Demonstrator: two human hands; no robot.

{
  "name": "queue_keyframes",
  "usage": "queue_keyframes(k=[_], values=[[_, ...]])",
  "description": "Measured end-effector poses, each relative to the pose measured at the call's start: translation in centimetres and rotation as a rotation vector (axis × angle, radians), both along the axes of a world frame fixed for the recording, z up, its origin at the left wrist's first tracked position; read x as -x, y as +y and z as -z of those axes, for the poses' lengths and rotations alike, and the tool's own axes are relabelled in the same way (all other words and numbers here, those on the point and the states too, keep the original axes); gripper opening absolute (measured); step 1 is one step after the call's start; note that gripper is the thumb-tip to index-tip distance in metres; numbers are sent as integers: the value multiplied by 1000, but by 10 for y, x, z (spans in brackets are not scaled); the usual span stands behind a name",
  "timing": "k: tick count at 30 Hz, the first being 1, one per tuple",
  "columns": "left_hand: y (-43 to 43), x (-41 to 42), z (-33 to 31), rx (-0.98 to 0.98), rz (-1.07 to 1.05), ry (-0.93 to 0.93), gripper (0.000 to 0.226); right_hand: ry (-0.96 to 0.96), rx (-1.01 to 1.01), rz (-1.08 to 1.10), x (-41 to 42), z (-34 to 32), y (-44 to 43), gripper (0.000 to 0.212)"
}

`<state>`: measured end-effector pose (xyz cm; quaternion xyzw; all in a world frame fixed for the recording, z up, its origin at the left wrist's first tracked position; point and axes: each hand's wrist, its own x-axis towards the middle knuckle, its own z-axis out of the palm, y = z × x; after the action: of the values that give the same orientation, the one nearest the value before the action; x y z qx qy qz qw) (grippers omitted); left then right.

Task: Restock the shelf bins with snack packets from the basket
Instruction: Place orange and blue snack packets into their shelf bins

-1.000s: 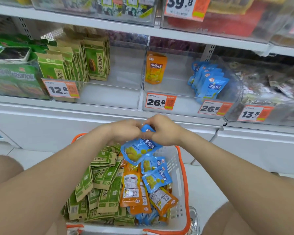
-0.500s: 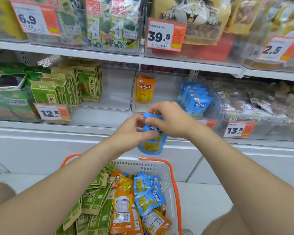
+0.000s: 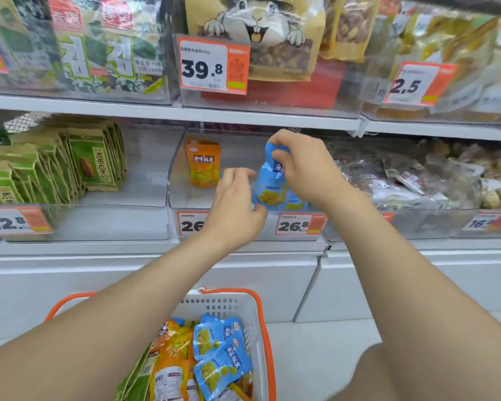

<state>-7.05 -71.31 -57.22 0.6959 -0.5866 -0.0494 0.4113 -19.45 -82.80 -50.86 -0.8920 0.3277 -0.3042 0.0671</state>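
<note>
My right hand grips the top of a blue snack packet and holds it upright inside the clear shelf bin marked 26.8. My left hand is at the packet's lower left, thumb against its bottom edge, fingers loosely curled beside it. Other blue packets stand just behind it, mostly hidden by my right hand. One orange packet stands at the back left of the same bin. Below, the white basket with orange rim holds blue packets, orange packets and green packets.
The bin to the left holds rows of green packets, priced 12.8. To the right, a bin holds clear-wrapped snacks. The upper shelf carries seaweed packs and a squirrel nut bag. White cabinet fronts run below the shelf.
Both hands have lifted the blue packet from the basket up and forward into the 26.8 bin. The view has tilted upward, so more of the top shelf shows.
</note>
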Motion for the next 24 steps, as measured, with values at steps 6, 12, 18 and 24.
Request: queue_keyframes(k=[6, 12, 18, 24], values=[[-44, 14, -4, -141, -14, -5, 46, 118, -1, 88, 16, 17, -31, 21], [-75, 25, -5, -278, -23, -7, 30, 305, -79, 147, 27, 36, -47, 27], [-98, 29, 8, -364, -44, 19, 12, 481, 74, 210, 34, 29, -50, 34], [-111, 28, 6, -404, -64, 124, 18, 482, 108, 372, 38, 28, -49, 38]])
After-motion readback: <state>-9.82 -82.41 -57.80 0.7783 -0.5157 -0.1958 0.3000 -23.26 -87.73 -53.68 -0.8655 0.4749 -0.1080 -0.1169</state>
